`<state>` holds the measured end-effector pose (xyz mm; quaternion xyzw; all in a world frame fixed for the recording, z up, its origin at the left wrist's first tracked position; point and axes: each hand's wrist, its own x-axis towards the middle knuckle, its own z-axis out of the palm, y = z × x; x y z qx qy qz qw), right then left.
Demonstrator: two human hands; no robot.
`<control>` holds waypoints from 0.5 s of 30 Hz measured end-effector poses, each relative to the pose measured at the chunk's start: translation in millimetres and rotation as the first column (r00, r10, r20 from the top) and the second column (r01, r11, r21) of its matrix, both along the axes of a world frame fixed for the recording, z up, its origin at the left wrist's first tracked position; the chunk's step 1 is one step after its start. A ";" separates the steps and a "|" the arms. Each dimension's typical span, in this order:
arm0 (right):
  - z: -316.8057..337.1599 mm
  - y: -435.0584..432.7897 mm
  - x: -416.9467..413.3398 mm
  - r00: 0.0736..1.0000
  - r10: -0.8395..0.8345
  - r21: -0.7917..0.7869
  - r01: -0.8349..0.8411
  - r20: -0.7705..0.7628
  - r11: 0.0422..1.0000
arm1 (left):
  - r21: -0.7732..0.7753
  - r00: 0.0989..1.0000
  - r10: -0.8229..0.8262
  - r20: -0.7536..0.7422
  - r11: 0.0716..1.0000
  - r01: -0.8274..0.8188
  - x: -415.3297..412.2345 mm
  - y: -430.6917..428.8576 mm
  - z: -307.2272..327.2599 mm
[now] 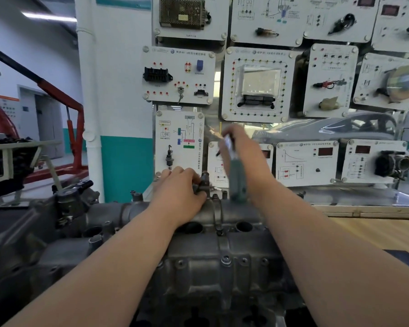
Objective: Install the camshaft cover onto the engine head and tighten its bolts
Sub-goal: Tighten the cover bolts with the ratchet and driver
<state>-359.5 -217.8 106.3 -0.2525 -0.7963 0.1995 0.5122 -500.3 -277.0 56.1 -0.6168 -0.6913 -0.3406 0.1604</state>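
Observation:
The grey metal camshaft cover (213, 263) lies on the engine head (57, 263) in front of me, with several bolts along its top and near face. At the cover's far edge my left hand (180, 187) rests with its fingers curled round a small dark metal fitting (204, 182). My right hand (243, 156) grips a tool with a teal handle (237, 180) that stands nearly upright, its lower end down at the far edge of the cover. The tool is blurred and its tip is hidden.
A wall of white training panels (257, 83) with electrical parts stands right behind the engine. A red engine hoist (73, 123) is at the left. A wooden bench top (376, 230) runs along the right, and a dark sensor housing (69, 199) sits on the engine's left end.

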 end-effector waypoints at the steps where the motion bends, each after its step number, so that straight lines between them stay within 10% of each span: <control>1: 2.6 1.6 2.6 0.987 0.038 -0.023 -0.042 -0.157 0.999 | 0.012 1.000 -0.003 0.018 1.000 0.003 -0.1 -0.1 0.1; 6: -20.6 7.4 0.6 0.906 -0.085 0.184 0.007 0.416 0.983 | 0.109 0.983 -0.093 0.159 0.991 0.076 2.9 -4.3 7.1; 15: 8.0 -6.3 -55.2 0.828 0.038 0.130 -0.133 0.560 0.983 | -0.248 0.984 -0.142 0.108 0.955 0.165 -45.0 -23.6 62.2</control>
